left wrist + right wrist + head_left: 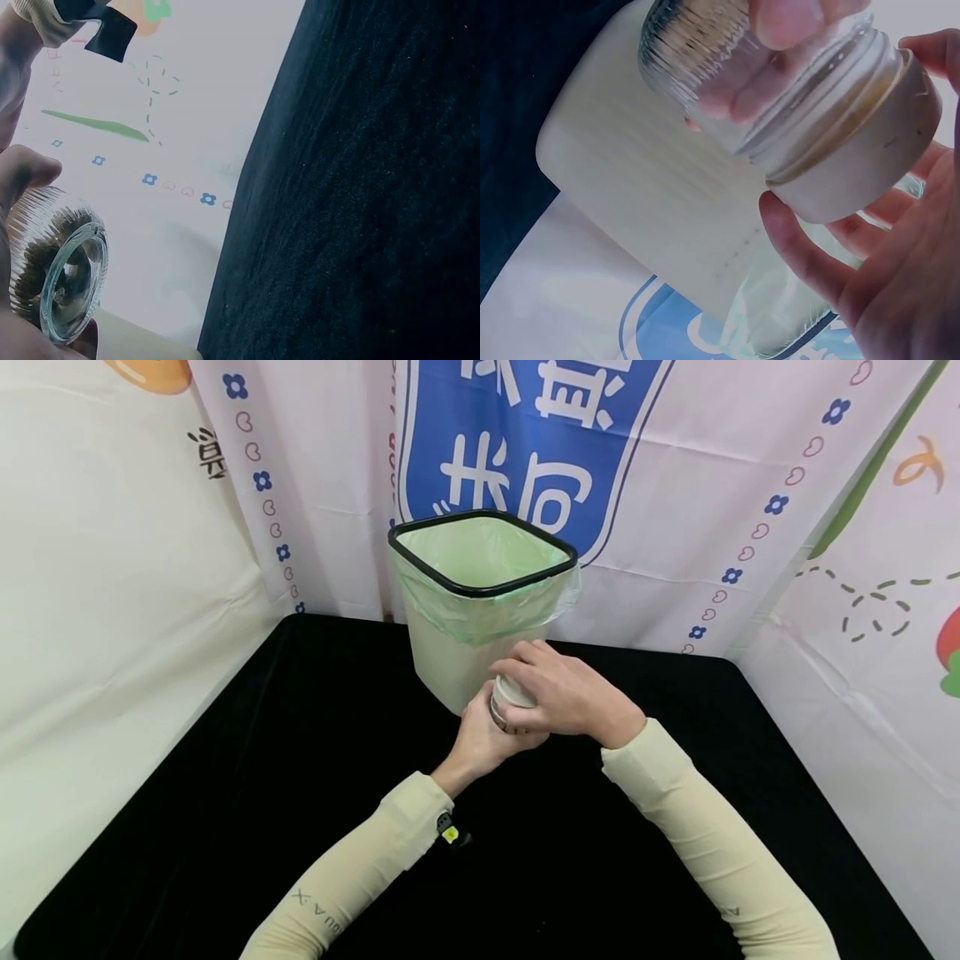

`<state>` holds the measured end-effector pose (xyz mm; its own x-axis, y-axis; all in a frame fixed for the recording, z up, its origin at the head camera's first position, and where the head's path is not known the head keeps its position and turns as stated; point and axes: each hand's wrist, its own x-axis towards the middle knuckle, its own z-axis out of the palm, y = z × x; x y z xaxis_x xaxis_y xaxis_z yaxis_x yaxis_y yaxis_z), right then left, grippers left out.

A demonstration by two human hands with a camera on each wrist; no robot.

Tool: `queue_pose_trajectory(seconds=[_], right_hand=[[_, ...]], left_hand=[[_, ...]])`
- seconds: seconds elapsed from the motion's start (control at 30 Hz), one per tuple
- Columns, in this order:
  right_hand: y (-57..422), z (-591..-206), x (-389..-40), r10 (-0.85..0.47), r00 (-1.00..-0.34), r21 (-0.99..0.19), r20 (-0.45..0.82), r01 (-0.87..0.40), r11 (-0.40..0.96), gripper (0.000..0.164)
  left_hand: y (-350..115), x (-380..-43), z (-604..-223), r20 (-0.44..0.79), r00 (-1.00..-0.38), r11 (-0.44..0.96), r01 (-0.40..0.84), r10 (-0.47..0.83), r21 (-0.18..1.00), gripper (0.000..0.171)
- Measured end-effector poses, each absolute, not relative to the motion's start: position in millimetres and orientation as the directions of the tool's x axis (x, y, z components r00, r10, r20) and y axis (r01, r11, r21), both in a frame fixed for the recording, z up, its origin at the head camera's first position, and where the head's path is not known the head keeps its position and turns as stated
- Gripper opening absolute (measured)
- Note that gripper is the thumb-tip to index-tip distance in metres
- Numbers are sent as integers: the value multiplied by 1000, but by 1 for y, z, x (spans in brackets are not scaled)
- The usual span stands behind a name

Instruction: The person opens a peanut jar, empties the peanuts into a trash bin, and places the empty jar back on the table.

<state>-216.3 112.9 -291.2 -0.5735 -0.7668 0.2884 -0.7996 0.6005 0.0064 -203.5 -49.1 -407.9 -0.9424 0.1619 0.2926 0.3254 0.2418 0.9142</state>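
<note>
A ribbed clear glass jar (686,56) with brown contents low inside is held in front of the bin. My left hand (483,742) grips its body; the left wrist view shows the jar's round glass base (75,281) under the thumb. A white lid (870,154) sits over the jar's mouth, and part of the glass thread shows above the lid's edge. Fingers and thumb of my right hand (573,697) curl round this lid. In the head view the hands hide most of the jar.
Just behind the hands stands a pale waste bin (438,664) with a black rim (480,592) and a green liner bag (457,614). A black cloth (300,777) covers the table. Printed white curtains (322,510) enclose the back and sides.
</note>
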Motion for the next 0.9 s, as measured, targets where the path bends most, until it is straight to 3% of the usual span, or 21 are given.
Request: queue_pose_trajectory(seconds=[0.9], right_hand=[[138,-276,-220,-714,-632,-4,302,-750,662,51]], left_hand=[[-46,-207,-407,301,-945,188,320,126,928,81]])
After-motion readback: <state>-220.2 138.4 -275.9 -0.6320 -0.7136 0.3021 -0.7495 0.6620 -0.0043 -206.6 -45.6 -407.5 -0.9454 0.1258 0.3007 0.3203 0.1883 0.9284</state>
